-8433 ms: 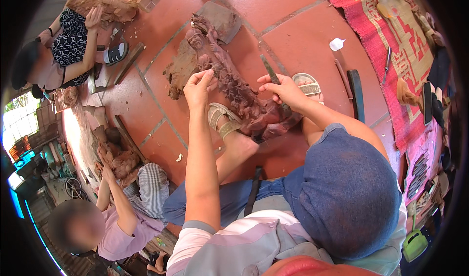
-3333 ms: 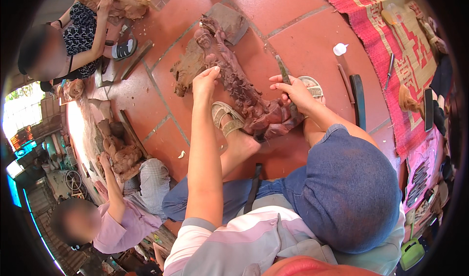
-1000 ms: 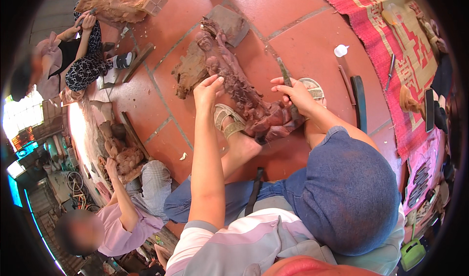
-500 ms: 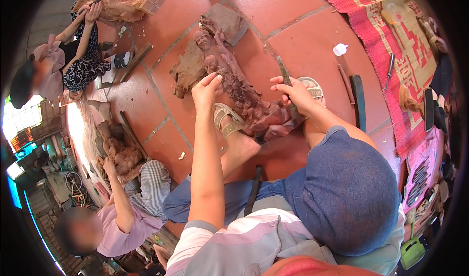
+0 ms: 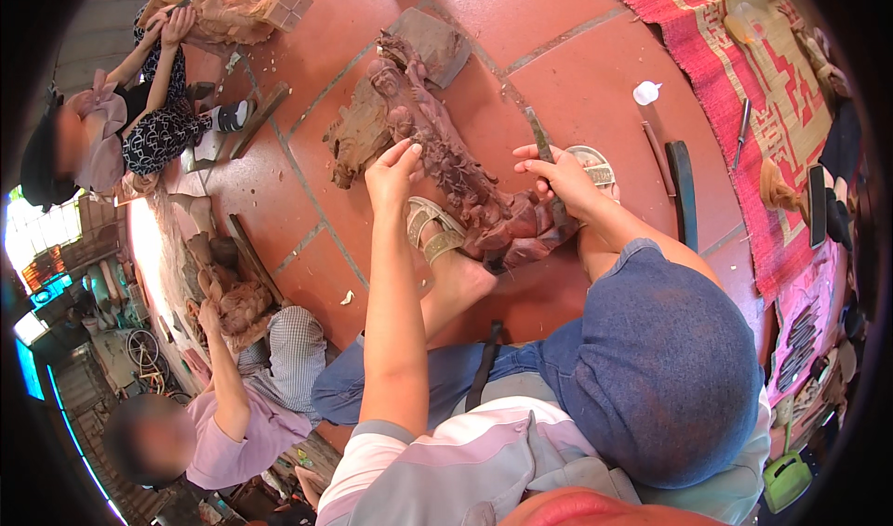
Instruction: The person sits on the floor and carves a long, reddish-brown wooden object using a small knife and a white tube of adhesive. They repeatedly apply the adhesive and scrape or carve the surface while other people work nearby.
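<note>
A reddish-brown carved wooden figure (image 5: 446, 159) lies lengthwise on the floor in front of me, between my sandaled feet. Its head end points away and rests on rough pieces of wood. Just left of the carving's middle is my left hand (image 5: 393, 174), thumb and fingertips pinched together; what they hold, if anything, is too small to make out. On the other side, my right hand (image 5: 563, 180) grips a narrow, greenish-dark, slightly curved strip-like tool (image 5: 538, 135). The tool's far tip sticks up past my fingers, and its lower end shows beneath the hand, beside the carving's base.
A dark curved bar (image 5: 684, 196) and a brown stick (image 5: 659, 159) lie at right, near a small white bottle (image 5: 646, 93). Beyond them is a red woven mat (image 5: 735, 145) with a screwdriver-like tool (image 5: 742, 135). Two people work on carvings at left, one person (image 5: 233, 414) closer.
My hands, the tool and the carving look unmoved. At left, the co-workers have shifted slightly.
</note>
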`<move>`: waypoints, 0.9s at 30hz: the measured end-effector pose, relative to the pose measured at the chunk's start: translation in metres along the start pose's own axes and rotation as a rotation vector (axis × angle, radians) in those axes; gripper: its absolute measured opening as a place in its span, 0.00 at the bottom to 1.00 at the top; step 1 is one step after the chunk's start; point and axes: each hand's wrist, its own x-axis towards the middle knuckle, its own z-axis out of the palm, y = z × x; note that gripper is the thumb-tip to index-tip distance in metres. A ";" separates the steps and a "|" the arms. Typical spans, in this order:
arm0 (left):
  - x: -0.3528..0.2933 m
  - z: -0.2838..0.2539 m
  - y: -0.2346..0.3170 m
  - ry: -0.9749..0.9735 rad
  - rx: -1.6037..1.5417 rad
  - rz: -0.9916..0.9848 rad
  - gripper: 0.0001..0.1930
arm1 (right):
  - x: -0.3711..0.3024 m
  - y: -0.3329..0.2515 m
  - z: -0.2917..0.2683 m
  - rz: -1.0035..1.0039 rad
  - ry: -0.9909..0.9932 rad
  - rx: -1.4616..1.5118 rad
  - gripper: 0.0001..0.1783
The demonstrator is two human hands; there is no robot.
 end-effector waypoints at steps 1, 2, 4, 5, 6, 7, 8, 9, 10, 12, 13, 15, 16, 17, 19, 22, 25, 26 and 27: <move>0.000 0.000 0.001 0.003 0.008 -0.006 0.18 | 0.000 0.000 0.000 0.000 0.000 0.001 0.13; 0.001 0.001 0.002 0.007 0.016 -0.013 0.18 | 0.000 0.000 0.000 0.000 0.004 -0.002 0.13; 0.001 0.002 0.001 0.020 0.035 -0.014 0.18 | 0.000 -0.001 0.000 0.001 0.011 -0.009 0.13; 0.001 0.002 0.000 0.029 0.047 -0.008 0.18 | 0.000 -0.001 0.001 -0.001 0.009 -0.012 0.14; 0.001 0.002 -0.002 0.039 0.058 -0.003 0.17 | 0.000 -0.001 0.001 -0.003 0.006 -0.016 0.14; 0.001 0.002 -0.003 0.039 0.050 0.003 0.18 | 0.000 -0.001 0.001 -0.006 0.003 -0.019 0.14; 0.000 0.002 -0.005 0.040 0.041 0.010 0.18 | -0.001 -0.002 0.001 -0.009 0.004 -0.024 0.14; -0.001 0.002 -0.007 0.040 0.033 0.016 0.18 | -0.001 -0.002 0.001 -0.011 0.005 -0.028 0.14; -0.001 0.001 -0.006 0.035 0.032 0.002 0.18 | -0.001 -0.002 0.002 -0.013 0.004 -0.034 0.14; 0.001 -0.001 -0.005 0.024 0.029 -0.024 0.18 | -0.002 -0.003 0.004 -0.017 0.000 -0.038 0.14; 0.001 -0.002 -0.005 0.025 0.036 -0.026 0.19 | -0.002 -0.003 0.004 -0.020 -0.001 -0.040 0.14; 0.002 -0.003 -0.006 0.026 0.050 -0.029 0.19 | -0.002 -0.004 0.005 -0.017 -0.004 -0.052 0.14; 0.003 -0.004 -0.007 0.020 0.044 -0.022 0.19 | -0.002 -0.005 0.004 -0.016 -0.004 -0.059 0.14; 0.003 -0.004 -0.008 0.013 0.038 -0.016 0.19 | -0.002 -0.005 0.005 -0.013 -0.002 -0.045 0.14; 0.003 -0.005 -0.009 0.010 0.025 -0.004 0.19 | -0.002 -0.005 0.006 -0.005 -0.001 -0.018 0.13; 0.001 -0.003 -0.008 0.025 0.010 0.013 0.19 | -0.004 -0.007 0.006 0.000 0.002 -0.044 0.13; -0.001 0.001 -0.005 0.029 -0.012 0.014 0.19 | -0.001 -0.006 0.004 -0.022 -0.013 -0.059 0.13; -0.001 0.000 -0.004 0.014 -0.029 0.001 0.19 | -0.002 -0.007 0.005 -0.015 -0.010 -0.060 0.14; 0.000 0.000 -0.003 -0.002 -0.046 -0.012 0.19 | -0.004 -0.009 0.007 -0.009 -0.007 -0.060 0.14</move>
